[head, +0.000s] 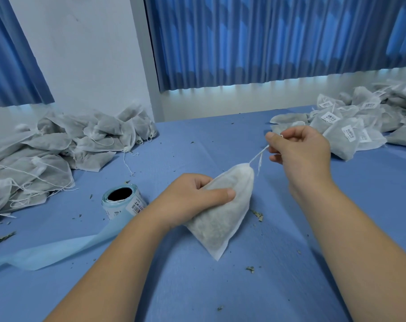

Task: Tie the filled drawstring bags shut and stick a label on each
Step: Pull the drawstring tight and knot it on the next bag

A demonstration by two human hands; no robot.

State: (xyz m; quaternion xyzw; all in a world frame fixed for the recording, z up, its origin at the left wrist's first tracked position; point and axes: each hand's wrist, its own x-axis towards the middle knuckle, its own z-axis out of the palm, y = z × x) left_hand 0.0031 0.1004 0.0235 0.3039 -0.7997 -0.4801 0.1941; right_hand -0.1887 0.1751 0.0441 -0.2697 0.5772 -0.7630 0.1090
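A filled white drawstring bag [222, 210] lies on the blue table [267, 287] in the middle, its gathered mouth pointing up and to the right. My left hand [192, 198] grips the bag's upper body, thumb across its front. My right hand [297, 149] pinches the white drawstring [259, 155], which runs taut from the bag's mouth to my fingers. A roll of barcode labels [121, 201] stands to the left of the bag, with a light blue backing strip [57, 249] trailing toward the front left.
A heap of unlabelled filled bags [57, 147] with loose strings fills the left side. A pile of labelled bags [360, 122] lies at the back right. Bits of dried herb [257, 214] are scattered over the cloth. Blue curtains hang behind.
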